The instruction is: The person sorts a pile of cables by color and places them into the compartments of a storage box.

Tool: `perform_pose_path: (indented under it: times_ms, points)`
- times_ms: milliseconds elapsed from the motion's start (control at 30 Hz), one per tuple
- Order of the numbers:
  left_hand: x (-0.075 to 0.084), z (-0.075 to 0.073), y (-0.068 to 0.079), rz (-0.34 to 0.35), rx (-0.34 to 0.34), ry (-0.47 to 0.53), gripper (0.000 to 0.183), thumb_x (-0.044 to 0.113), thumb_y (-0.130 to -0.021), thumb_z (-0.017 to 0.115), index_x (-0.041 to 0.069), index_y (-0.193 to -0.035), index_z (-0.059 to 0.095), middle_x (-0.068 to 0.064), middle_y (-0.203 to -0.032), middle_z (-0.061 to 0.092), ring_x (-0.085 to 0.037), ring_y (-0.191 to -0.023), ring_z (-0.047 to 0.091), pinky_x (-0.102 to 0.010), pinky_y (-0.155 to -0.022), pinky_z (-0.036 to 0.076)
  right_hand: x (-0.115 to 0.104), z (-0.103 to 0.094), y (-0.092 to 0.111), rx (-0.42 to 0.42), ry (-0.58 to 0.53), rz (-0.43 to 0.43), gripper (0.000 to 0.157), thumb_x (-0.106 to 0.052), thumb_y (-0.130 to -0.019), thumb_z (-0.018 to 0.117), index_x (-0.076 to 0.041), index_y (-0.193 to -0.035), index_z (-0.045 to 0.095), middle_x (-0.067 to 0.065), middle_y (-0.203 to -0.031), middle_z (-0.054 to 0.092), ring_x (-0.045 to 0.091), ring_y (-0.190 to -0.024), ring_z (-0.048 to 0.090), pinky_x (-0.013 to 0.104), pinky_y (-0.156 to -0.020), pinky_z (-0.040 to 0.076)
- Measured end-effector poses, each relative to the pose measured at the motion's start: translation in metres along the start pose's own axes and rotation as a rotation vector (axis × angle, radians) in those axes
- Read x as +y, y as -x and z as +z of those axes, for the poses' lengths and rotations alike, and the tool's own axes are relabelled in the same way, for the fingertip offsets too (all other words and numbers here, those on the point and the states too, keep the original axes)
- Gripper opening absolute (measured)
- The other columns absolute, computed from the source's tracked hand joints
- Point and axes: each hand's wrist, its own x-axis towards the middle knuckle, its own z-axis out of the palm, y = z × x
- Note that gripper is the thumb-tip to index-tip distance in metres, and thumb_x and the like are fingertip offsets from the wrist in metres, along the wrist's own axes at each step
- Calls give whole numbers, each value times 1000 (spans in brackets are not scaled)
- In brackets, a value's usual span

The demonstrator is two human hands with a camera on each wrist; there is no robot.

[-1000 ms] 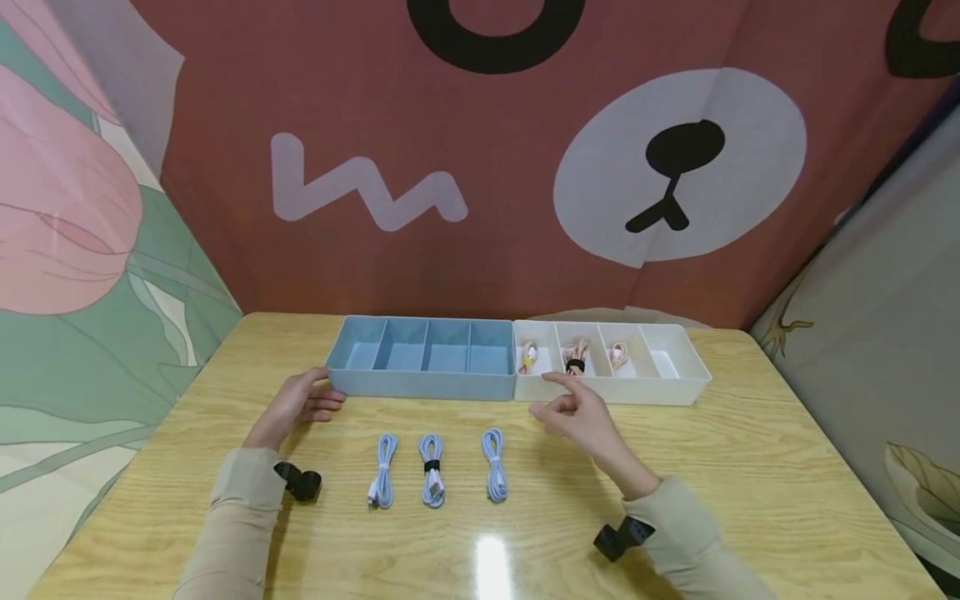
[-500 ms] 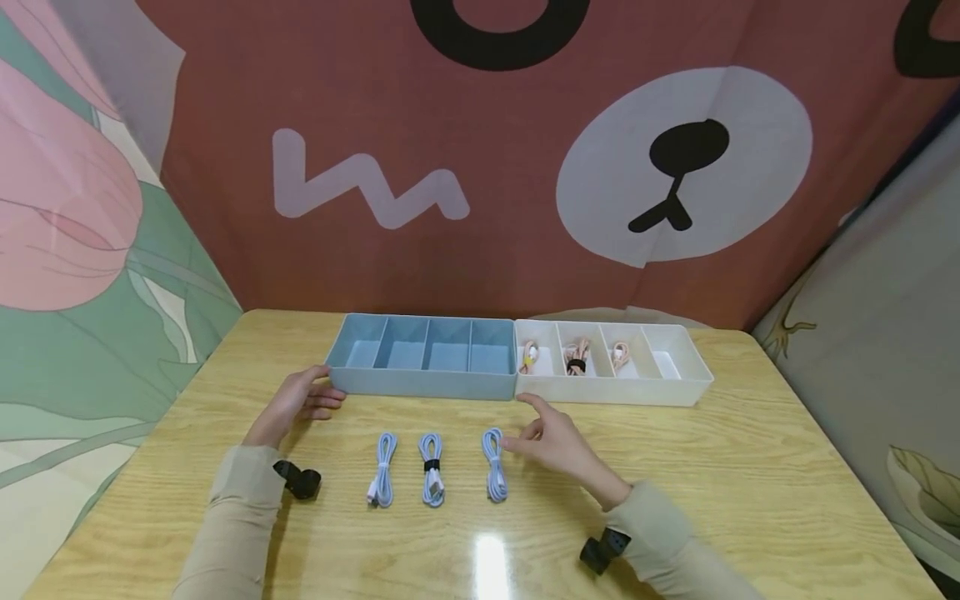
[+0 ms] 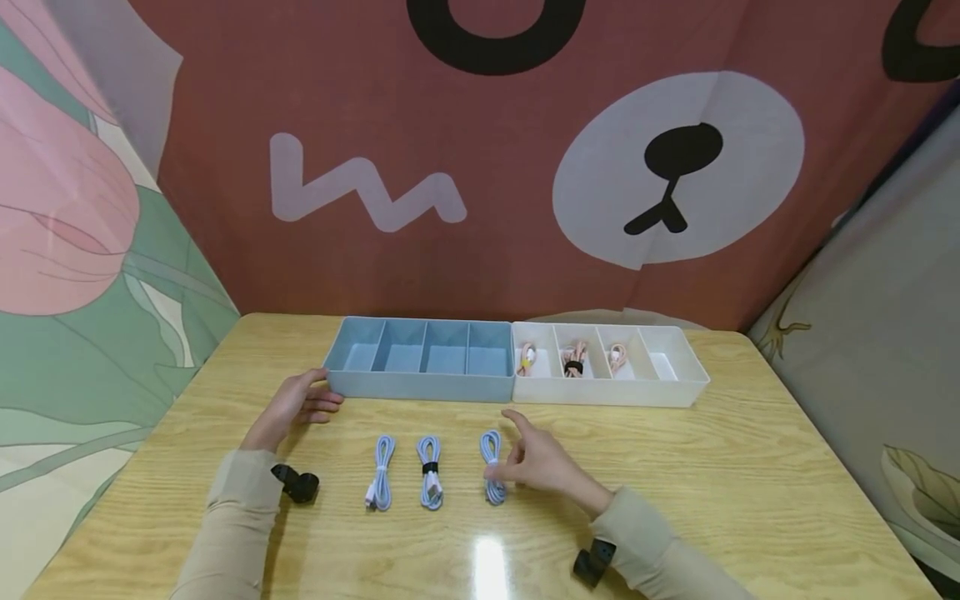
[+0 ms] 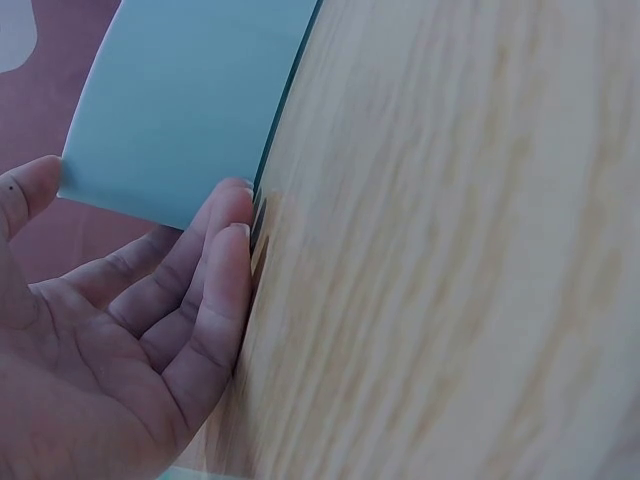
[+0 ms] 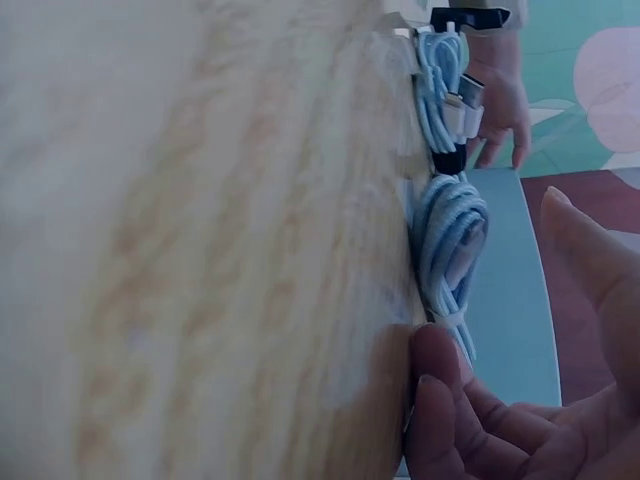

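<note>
My left hand (image 3: pixel 292 402) rests at the near left corner of a blue divided box (image 3: pixel 420 386); in the left wrist view its fingers (image 4: pixel 215 310) lie loosely along the box's end. Three coiled light-blue charging cables lie in a row on the table: a left one (image 3: pixel 382 471), a middle one (image 3: pixel 429 452) with a black strap, and a right one (image 3: pixel 490 446). Over the right cable, my right hand (image 3: pixel 546 462) has its thumb and fingers spread apart. In the right wrist view, the fingertips (image 5: pixel 433 350) are right at the end of that coil (image 5: pixel 452 235), with the thumb raised away.
A white divided box (image 3: pixel 611 392) stands end to end with the blue one, holding coiled pink cables (image 3: pixel 574 354) in three compartments. Behind the wooden table (image 3: pixel 712 500) hangs a brown printed cloth (image 3: pixel 517 250).
My right hand has moved left and toward me, from in front of the white box to the right light-blue cable. The left hand has stayed at the blue box.
</note>
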Motion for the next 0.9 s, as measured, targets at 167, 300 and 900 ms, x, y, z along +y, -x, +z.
perform_pose_path:
  times_ms: [167,300,900]
  points:
    - [1,1,0,3,-1,21,69,43,-96,34,-7,-141,16,-4,-87,66,-14,-76,64,-30,-67,53,-2,3,0,-15,36,3,100,-38,-70,77,-1,-143,18,-2,-58,58,11,-49,51,26,-46,41]
    - [-7,-2,-4,-1,9,49,73,48,-94,37,-4,-142,18,-3,-85,67,-14,-75,64,-30,-66,53,-3,6,-4,-29,131,-22,104,-42,-68,78,-2,-143,19,-6,-56,55,9,-48,51,25,-46,41]
    - [-1,0,1,12,-2,7,72,45,-95,34,-7,-141,16,-2,-86,67,-13,-77,64,-29,-67,53,-6,9,-7,-7,305,-65,94,-36,-64,82,1,-136,33,-7,-56,49,7,-46,44,25,-44,36]
